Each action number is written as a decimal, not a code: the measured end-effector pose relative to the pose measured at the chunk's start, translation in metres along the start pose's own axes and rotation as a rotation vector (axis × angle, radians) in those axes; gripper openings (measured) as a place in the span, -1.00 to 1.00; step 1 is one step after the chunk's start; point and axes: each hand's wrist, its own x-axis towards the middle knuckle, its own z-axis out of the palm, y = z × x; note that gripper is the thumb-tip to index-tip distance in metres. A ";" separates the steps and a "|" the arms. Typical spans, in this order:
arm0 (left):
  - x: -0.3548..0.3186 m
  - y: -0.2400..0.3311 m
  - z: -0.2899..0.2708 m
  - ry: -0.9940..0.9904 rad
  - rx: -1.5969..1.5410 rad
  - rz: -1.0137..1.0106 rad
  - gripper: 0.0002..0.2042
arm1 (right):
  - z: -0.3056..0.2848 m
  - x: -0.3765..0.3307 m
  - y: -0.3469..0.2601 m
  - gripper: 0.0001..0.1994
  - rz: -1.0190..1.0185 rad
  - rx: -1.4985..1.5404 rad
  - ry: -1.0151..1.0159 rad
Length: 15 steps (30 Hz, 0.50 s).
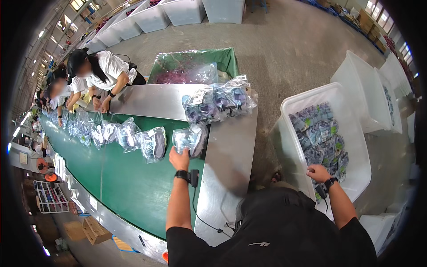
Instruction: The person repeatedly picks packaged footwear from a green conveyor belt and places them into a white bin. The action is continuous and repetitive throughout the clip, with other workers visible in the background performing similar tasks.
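Plastic-bagged footwear (191,137) at the green belt's (138,182) end edge is touched by the outstretched left hand (179,159); the right hand (317,172) is held over the white bin's (284,139) left edge, bagged pairs (321,129) packed inside; both grips unclear.

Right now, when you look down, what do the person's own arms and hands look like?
The left hand and right hand have no gloves. The left wrist wears a black band with a small dark box and a thin dark cable; the right wrist's gear looks similar. Short black sleeves cover the upper arms.
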 end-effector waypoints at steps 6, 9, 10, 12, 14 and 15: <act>0.065 -0.043 0.020 -0.202 -0.094 -0.155 -0.15 | 0.023 -0.016 0.010 -0.67 0.241 0.265 -0.004; 0.042 -0.026 0.037 -0.217 0.062 -0.034 -0.12 | 0.025 -0.020 0.012 -0.70 0.298 0.443 -0.003; 0.034 -0.023 0.041 -0.159 0.016 0.007 -0.11 | 0.031 -0.015 0.018 -0.71 0.294 0.488 0.006; 0.014 -0.020 0.040 -0.107 -0.179 0.032 -0.12 | 0.040 -0.008 0.026 -0.72 0.298 0.558 0.011; -0.004 -0.023 0.034 -0.103 -0.463 -0.032 -0.12 | 0.039 0.000 0.017 -0.71 0.292 0.548 0.007; -0.011 -0.029 0.033 -0.060 -0.510 -0.020 -0.10 | 0.037 0.006 0.010 -0.71 0.287 0.546 0.005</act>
